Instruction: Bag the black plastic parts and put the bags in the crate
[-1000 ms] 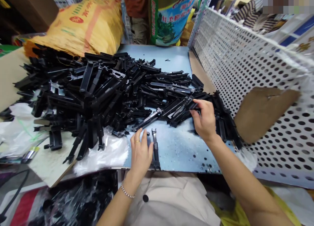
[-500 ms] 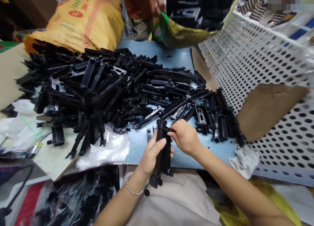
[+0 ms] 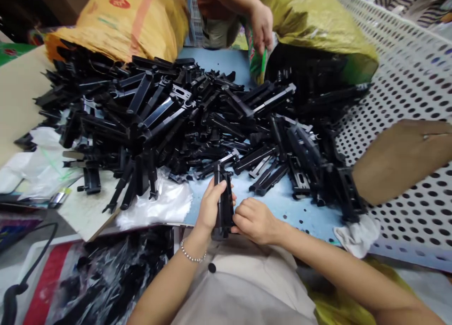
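Note:
Upright in front of my body is a long black plastic part (image 3: 221, 214), with a slim bar along its right side. My left hand (image 3: 208, 207) is closed round its left side, thumb across the front. My right hand (image 3: 254, 220) is curled shut at the lower right edge of the same part, fingertips pinching there; what exactly they pinch is hidden. Just beyond my hands lies a big heap of similar black parts (image 3: 155, 113), some with slotted metal-looking plates.
An orange woven sack (image 3: 141, 23) spills parts at the back left. A co-worker's hand (image 3: 262, 27) grips a yellow sack (image 3: 325, 21) at the back right. A white perforated crate wall (image 3: 416, 146) bounds the right. Clear plastic bags (image 3: 169, 202) lie front left.
The yellow sack has been tipped down onto the table, and more black parts lie at the right of the heap. My right hand has moved down from the held part's top to its lower edge.

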`<state>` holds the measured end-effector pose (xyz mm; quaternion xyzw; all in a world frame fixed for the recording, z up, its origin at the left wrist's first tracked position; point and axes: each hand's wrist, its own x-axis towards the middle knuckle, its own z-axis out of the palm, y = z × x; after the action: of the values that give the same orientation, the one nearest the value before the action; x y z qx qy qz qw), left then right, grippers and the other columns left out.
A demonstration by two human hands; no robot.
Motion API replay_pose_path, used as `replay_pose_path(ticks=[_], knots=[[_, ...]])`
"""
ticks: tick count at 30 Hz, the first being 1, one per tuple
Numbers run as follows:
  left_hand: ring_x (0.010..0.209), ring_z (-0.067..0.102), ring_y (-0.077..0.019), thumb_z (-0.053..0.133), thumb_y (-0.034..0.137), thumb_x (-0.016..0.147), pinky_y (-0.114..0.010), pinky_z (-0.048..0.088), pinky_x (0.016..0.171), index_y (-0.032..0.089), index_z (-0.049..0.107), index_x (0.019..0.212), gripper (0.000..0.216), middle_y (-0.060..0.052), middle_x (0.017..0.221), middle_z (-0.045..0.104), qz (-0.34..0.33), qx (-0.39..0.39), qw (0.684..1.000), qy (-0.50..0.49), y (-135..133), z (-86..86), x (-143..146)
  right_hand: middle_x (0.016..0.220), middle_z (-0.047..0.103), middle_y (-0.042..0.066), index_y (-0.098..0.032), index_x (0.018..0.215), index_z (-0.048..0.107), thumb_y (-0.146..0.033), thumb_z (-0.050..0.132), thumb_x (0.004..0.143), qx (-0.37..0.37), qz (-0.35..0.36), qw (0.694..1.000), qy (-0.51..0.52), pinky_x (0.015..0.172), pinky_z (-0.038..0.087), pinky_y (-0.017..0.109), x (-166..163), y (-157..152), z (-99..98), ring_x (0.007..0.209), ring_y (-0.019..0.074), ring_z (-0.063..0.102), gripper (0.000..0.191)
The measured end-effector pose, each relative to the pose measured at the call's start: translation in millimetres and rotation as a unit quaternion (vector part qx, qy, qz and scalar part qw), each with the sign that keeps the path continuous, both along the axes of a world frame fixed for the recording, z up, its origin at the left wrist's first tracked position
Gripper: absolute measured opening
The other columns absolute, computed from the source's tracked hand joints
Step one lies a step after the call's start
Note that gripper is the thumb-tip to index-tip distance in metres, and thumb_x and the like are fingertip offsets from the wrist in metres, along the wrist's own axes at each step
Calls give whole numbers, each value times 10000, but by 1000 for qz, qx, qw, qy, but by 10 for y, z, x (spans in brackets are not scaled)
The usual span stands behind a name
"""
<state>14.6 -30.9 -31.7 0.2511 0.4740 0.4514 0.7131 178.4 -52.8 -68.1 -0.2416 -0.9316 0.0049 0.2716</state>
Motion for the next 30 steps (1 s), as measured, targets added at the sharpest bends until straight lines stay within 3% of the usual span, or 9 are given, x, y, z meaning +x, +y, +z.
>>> replay_pose_path(ticks=[4, 9, 12, 15, 18, 21, 24, 27, 30], knots=[[548, 581, -101, 696, 446, 735, -205, 473, 534, 185, 557, 1061, 440, 29, 703, 608, 48, 28, 998, 32, -3, -93, 96, 630, 477, 10, -189, 745, 541, -419, 326, 1015, 38, 56, 998, 19, 577, 317, 300, 36, 186, -215, 590, 158, 411, 414], [573, 582, -102, 683, 434, 747, -210, 487, 539, 209, 541, 1061, 412, 34, 750, 604, 145, 50, 987, 37, 39, -236, 145, 680, 521, 27, -184, 786, 534, -462, 272, 1020, -18, 72, 997, 25, 611, 375, 284, 63, 435, -417, 622, 155, 452, 448], [595, 601, -111, 684, 430, 749, -212, 497, 568, 205, 547, 1013, 372, 30, 742, 619, 170, 65, 982, 50, 52, -266, 131, 706, 549, 38, -179, 824, 543, -508, 270, 1008, -75, 106, 991, 33, 638, 404, 283, 74, 544, -439, 640, 155, 480, 466], [640, 646, -146, 673, 459, 754, -244, 520, 609, 194, 557, 1026, 397, 8, 749, 649, 164, 58, 984, 48, 23, -236, -4, 786, 598, 62, -170, 899, 571, -548, 306, 990, -187, 127, 973, 51, 704, 437, 295, 88, 617, -344, 716, 161, 532, 470], [728, 688, -206, 679, 485, 742, -289, 539, 651, 169, 587, 1047, 449, -26, 784, 685, 155, 39, 984, 85, -40, -209, -281, 845, 624, 66, -161, 937, 605, -567, 358, 973, -362, 120, 917, 115, 749, 462, 304, 109, 719, -193, 781, 162, 577, 477], [921, 685, -276, 689, 499, 727, -351, 546, 775, 146, 627, 1095, 514, -70, 910, 717, 133, 40, 976, 168, -96, -283, -545, 784, 633, 52, -136, 932, 634, -635, 407, 926, -578, 111, 787, 186, 662, 492, 288, 191, 966, -64, 695, 149, 600, 548], [1182, 577, -300, 635, 479, 782, -408, 456, 1005, 159, 642, 1162, 497, -93, 1153, 686, 100, 86, 960, 248, -106, -490, -620, 677, 624, 33, -131, 860, 644, -738, 492, 816, -682, 91, 676, 263, 577, 499, 272, 395, 1388, 56, 601, 142, 598, 627], [1262, 516, -282, 563, 427, 847, -441, 367, 1100, 180, 601, 1255, 478, -108, 1280, 620, 74, 140, 932, 327, -59, -728, -526, 637, 597, -9, -162, 849, 621, -745, 496, 802, -682, 43, 632, 366, 510, 467, 245, 658, 1821, 207, 495, 104, 546, 598], [1255, 503, -300, 515, 368, 881, -507, 348, 1105, 158, 546, 1321, 488, -159, 1299, 576, 54, 201, 875, 438, -8, -840, -423, 640, 568, -35, -184, 881, 599, -684, 440, 868, -660, -5, 650, 378, 472, 430, 239, 776, 2005, 346, 432, 83, 488, 525]])
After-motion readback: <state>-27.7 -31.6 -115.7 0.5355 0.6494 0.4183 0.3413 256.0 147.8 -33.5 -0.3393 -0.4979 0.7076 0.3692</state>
